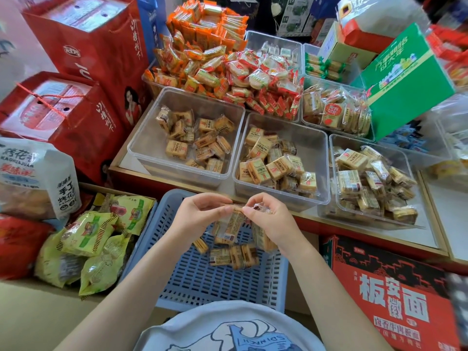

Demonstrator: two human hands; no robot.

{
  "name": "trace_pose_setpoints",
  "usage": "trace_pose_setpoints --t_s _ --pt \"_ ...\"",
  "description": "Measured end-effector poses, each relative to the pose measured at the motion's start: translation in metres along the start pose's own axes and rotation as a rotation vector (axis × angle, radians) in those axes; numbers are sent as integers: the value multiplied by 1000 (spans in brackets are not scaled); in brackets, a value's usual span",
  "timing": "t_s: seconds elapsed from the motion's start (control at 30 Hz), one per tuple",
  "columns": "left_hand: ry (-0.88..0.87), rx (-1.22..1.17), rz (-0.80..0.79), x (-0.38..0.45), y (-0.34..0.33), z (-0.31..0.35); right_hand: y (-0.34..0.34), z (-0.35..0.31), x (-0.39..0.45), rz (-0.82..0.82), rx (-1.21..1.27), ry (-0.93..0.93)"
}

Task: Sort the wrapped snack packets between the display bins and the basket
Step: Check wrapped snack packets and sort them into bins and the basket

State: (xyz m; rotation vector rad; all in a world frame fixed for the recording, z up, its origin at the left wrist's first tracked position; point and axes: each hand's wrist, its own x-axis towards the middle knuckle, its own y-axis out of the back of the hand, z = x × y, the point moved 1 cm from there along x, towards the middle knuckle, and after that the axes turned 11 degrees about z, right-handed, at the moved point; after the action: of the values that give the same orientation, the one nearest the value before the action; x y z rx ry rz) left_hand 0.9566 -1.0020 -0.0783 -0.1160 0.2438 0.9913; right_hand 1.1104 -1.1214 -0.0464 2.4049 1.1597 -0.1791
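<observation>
Both hands meet over the blue slotted basket point(202, 277), sharing one clear-wrapped biscuit packet point(231, 224). The left hand point(200, 216) has its grip pinched on the packet's upper left edge, thumb and fingers curled round the wrapper; the right hand point(268, 219) has its grip pinched on the upper right edge, and seems also to cradle a second packet point(262, 239) under its palm, though that part is hard to read. Directly beneath the two grips, a few more loose packets point(233, 257) lie on the basket floor. Beyond the grips, across the desk point(428, 236) edge, stand three clear display bins: the left bin point(144, 138) ahead and to the left, the middle bin point(321, 158) straight ahead, the right bin point(410, 178) ahead and to the right, all partly filled with similar packets.

The risk here, as I judge it, lies in the thin wrapper: held only by its edges, it may slip or tear if the two grips pull apart. The packets in the three bins look nearly alike, so one could easily go into the wrong bin.
</observation>
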Motion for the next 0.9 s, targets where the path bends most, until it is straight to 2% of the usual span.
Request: trace_pose_setpoints --t_s 0.1,0.27,0.53,0.73,0.9 --pt "40 -13 4 -2 -1 0 -1 -1 -1 21 -34 12" --pt "233 -116 -30 1 -2 -2 -4 -3 -2 75 91 28" --pt "124 -123 16 -2 0 2 -7 -3 -3 109 142 11" --pt "253 -50 -280 -9 -4 0 -7 -1 2 196 192 -82" --pt "256 -82 -102 -5 -4 -6 -5 -2 4 122 194 -237"
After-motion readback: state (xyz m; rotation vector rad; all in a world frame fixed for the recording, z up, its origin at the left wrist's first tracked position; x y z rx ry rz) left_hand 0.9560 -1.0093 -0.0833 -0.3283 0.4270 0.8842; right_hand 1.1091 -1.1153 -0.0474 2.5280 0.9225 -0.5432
